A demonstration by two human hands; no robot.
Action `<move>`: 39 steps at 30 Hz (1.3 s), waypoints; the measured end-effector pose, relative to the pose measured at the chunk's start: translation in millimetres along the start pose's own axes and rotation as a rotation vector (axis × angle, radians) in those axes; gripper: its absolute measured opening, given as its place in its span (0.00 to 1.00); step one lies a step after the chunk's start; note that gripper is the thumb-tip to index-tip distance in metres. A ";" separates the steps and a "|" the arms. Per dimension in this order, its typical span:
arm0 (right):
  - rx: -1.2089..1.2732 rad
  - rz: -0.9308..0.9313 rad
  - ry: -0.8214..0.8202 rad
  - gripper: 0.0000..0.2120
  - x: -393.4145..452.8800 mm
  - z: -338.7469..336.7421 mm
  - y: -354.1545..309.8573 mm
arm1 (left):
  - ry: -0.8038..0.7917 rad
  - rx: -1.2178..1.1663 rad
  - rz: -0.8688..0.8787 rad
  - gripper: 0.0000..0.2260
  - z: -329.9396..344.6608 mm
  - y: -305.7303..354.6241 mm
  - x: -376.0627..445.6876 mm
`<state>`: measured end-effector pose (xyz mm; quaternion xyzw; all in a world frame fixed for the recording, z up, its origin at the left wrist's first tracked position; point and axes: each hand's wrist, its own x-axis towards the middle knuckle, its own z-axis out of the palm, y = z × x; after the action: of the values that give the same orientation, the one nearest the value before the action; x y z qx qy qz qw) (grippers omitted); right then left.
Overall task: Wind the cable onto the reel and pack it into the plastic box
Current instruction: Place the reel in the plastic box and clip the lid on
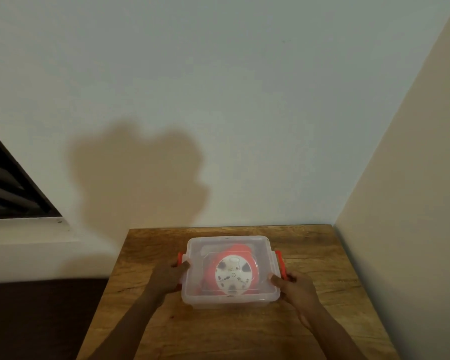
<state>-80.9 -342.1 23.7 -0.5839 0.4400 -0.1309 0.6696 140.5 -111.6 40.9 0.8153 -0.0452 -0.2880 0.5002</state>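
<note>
A clear plastic box [196,294] with its lid on stands in the middle of the wooden table [244,333]. Inside it lies the reel [233,274], a white round face with orange cable wound around it. My left hand [168,278] grips the box's left side at the red latch [179,258]. My right hand [295,285] grips the right side at the other red latch [281,263]. Thumbs press on the lid's edges.
The table stands in a corner, with a white wall behind it and a cream wall [400,229] close on the right. A dark window [8,188] with a sill is at the far left. A dark floor lies left of the table.
</note>
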 end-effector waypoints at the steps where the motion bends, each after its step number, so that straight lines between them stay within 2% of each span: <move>1: -0.015 -0.010 -0.016 0.19 -1.5 0.5 -0.8 | 0.015 0.064 0.055 0.04 3.5 -0.3 -1.2; 6: -0.174 -0.140 -0.030 0.13 -9.3 6.2 -3.0 | 0.121 0.320 0.191 0.09 12.6 -1.3 -3.8; 13: -0.307 -0.231 0.034 0.13 -11.9 13.7 3.0 | 0.232 0.491 0.269 0.12 26.7 -3.1 -8.4; 29: -0.439 -0.273 0.079 0.14 -11.0 14.8 5.1 | 0.260 0.517 0.344 0.16 27.7 -17.7 -19.0; 35: -0.682 -0.373 0.187 0.13 -16.9 23.3 3.2 | 0.273 0.530 0.324 0.17 29.0 -19.0 -18.3; 39: -0.734 -0.422 0.193 0.17 -20.4 26.9 7.2 | 0.268 0.527 0.317 0.15 29.1 -18.6 -17.6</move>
<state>-75.2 -308.1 24.3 -0.8455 0.3889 -0.1540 0.3320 106.9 -119.0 23.0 0.9302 -0.1782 -0.0751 0.3121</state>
